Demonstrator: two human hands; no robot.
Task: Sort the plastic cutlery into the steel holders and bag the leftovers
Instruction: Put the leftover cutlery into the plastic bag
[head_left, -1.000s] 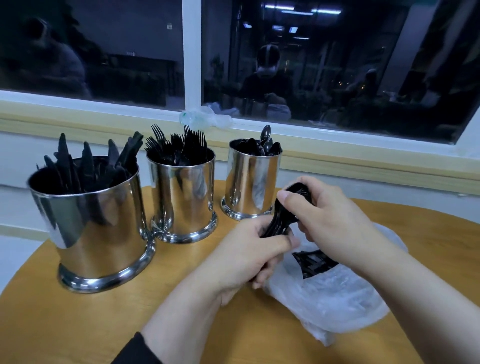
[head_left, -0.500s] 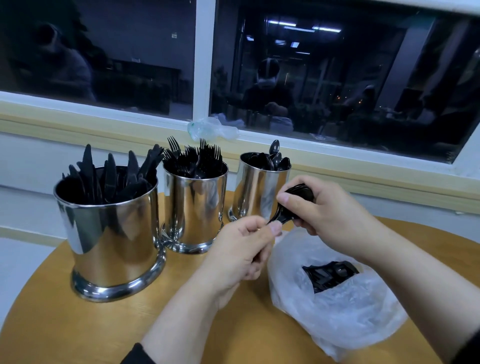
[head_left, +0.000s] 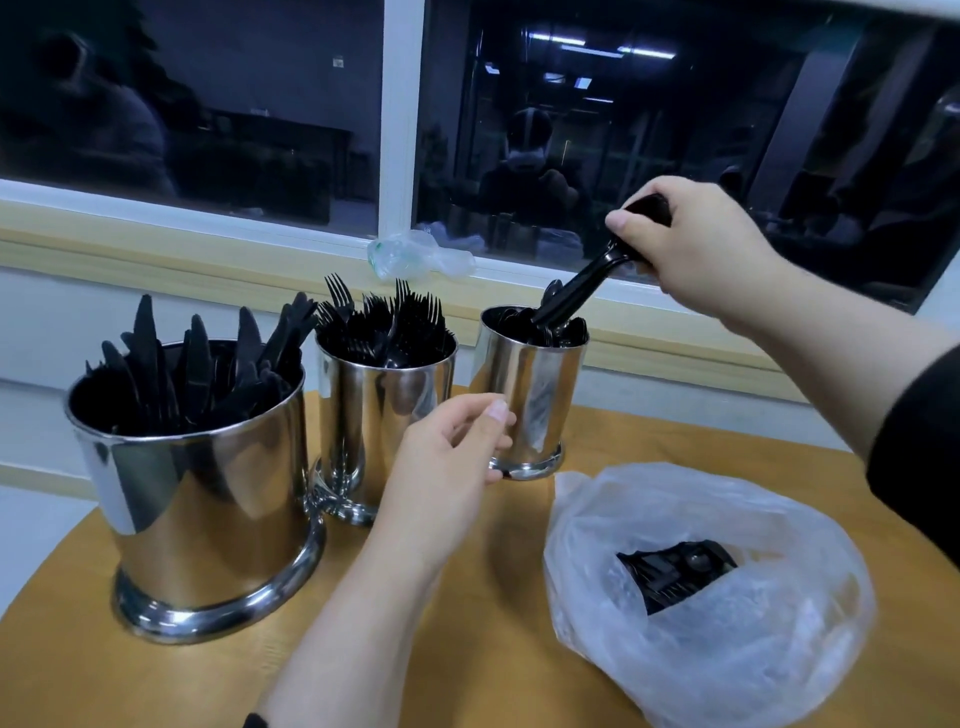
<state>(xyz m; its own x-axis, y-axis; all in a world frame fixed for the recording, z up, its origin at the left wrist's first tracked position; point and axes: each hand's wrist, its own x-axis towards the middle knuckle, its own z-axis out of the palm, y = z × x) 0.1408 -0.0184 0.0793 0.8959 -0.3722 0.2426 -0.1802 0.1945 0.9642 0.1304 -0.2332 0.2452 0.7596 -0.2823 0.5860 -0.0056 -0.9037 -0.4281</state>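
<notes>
Nearest, a crinkled translucent plastic bag (head_left: 717, 629) lies on the round wooden table (head_left: 156, 680), black leftover cutlery (head_left: 675, 569) inside. The left hand (head_left: 441, 467), which steadied the bundle a moment ago, has let go and hovers loosely curled, holding nothing. Behind stand three mirror-bright steel cylinders: knife holder (head_left: 202, 493), fork holder (head_left: 382, 410), spoon holder (head_left: 530, 395). The right hand (head_left: 691, 244) has risen (formerly over the bag) and grips stacked black spoons (head_left: 582, 283), their lower ends inside the spoon holder.
</notes>
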